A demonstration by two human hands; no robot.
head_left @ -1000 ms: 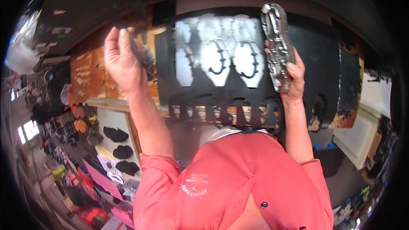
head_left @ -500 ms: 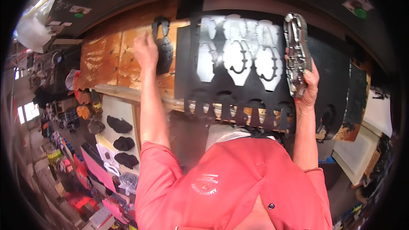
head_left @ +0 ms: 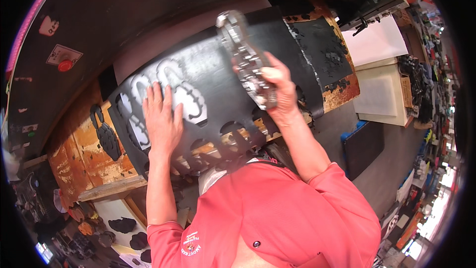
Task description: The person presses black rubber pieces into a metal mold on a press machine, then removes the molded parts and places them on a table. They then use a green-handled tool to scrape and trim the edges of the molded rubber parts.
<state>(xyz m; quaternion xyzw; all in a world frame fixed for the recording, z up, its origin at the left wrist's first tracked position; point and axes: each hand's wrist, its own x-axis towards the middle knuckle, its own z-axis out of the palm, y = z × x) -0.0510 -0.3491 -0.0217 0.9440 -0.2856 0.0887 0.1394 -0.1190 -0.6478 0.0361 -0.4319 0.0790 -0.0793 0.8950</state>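
Observation:
In my right hand is a metal cutting die, long and sole-shaped, gripped near its lower end. It is tilted over a black sheet and blurred by motion; I cannot tell whether it touches the sheet. My left hand lies flat on the left part of the sheet, fingers stretched among sole-shaped cut-outs that show a pale surface beneath. More cut-outs open along the sheet's near edge. A cut black piece rests on the wooden board left of the sheet.
A worn wooden board carries the sheet. Across the far side runs a dark machine beam with a red button. A white cabinet stands to the right. Dark cut pieces lie on a pale surface at the lower left.
My left hand has left the cut piece and moved right onto the sheet. The die is now tilted and farther over the sheet. The view has turned to the right.

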